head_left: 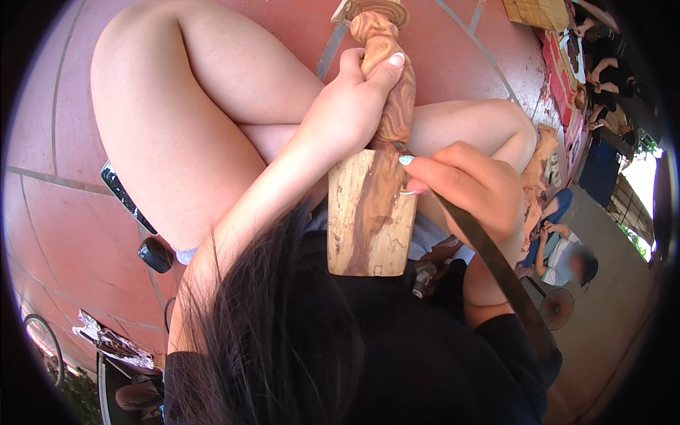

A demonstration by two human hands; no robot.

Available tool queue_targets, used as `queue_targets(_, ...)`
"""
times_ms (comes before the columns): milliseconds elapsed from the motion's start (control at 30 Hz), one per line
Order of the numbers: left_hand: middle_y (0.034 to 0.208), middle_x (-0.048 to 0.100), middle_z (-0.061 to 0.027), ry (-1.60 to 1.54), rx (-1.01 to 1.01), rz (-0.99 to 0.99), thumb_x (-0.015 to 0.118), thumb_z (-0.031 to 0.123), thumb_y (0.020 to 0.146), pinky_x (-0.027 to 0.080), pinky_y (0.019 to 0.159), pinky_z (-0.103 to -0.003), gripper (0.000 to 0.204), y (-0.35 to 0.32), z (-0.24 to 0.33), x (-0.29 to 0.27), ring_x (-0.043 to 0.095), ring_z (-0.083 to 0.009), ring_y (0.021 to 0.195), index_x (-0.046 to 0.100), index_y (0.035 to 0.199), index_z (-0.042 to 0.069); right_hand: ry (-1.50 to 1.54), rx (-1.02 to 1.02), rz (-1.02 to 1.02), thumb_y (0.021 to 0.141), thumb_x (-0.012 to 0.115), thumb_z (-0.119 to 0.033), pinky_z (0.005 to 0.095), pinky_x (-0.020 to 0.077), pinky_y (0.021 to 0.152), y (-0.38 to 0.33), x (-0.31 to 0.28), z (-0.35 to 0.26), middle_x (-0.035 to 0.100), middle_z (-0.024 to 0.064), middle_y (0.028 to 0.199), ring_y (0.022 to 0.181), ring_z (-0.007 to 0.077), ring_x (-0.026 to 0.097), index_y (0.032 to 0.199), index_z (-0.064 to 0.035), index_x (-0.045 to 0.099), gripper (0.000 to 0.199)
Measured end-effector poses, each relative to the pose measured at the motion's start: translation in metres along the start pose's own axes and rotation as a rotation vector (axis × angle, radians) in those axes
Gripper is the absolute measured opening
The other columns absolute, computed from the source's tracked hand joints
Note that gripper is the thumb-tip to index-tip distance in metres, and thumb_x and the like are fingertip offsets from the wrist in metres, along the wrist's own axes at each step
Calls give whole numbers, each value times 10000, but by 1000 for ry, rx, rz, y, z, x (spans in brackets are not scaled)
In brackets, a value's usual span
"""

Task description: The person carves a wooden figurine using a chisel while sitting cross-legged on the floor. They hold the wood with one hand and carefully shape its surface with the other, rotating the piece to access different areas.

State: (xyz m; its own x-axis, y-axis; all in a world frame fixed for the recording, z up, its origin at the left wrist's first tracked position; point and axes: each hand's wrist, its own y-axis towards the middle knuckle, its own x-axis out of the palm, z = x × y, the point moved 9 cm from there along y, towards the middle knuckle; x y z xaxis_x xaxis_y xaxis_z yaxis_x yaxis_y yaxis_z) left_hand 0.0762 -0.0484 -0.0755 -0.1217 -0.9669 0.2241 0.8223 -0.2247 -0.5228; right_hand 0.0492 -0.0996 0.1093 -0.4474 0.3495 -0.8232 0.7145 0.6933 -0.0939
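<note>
A carved wooden figure [394,106] with a square block base [370,212] lies lengthwise over my lap, its base toward me. The grain runs in pale and reddish-brown bands. My left hand [358,103] is wrapped round the slim carved part, thumb on top. At the narrow groove above the base, my right hand [474,188] pinches a long dark-brown strip [496,273] that looks like sandpaper. One end of the strip reaches the groove; the other trails down to the lower right. My curled right fingers partly hide it.
My bare legs [177,120] are folded on red floor tiles [49,234]. A black rectangular object [127,197] and a small black item [154,255] lie left of my thigh. A cardboard box [537,13] stands far right. Other people [567,258] sit at the right, near a round fan [557,309].
</note>
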Motion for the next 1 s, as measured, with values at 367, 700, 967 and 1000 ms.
queue_targets(367,1131,607,-319,-23,1,6,414,548,951,416,980,-395,720,-1,1,0,581,-398,1132,338,1350,-47,113,128,421,805,653,15,243,480,528,-32,-17,23,619,109,739,586,163,611,1002,35,663,198)
queue_targets(700,1158,586,-183,-184,-8,-45,476,495,967,416,967,-318,670,-1,3,3,566,-218,1094,356,1361,-34,974,433,742,1033,415,-323,264,492,547,-62,-18,62,620,124,769,631,195,626,1001,103,623,475)
queue_targets(967,1148,569,-153,-409,-129,-135,484,461,977,446,930,-295,649,-2,-2,5,572,-177,1036,363,1343,-62,901,424,635,998,515,-192,256,513,667,-49,9,55,644,128,805,737,164,647,1049,90,610,303)
queue_targets(1000,1145,572,-154,-418,-132,-127,497,461,971,450,924,-295,653,-2,-2,5,577,-176,1030,366,1340,-62,905,406,648,983,548,-157,251,513,668,-48,10,53,647,129,817,738,158,646,1046,91,614,264)
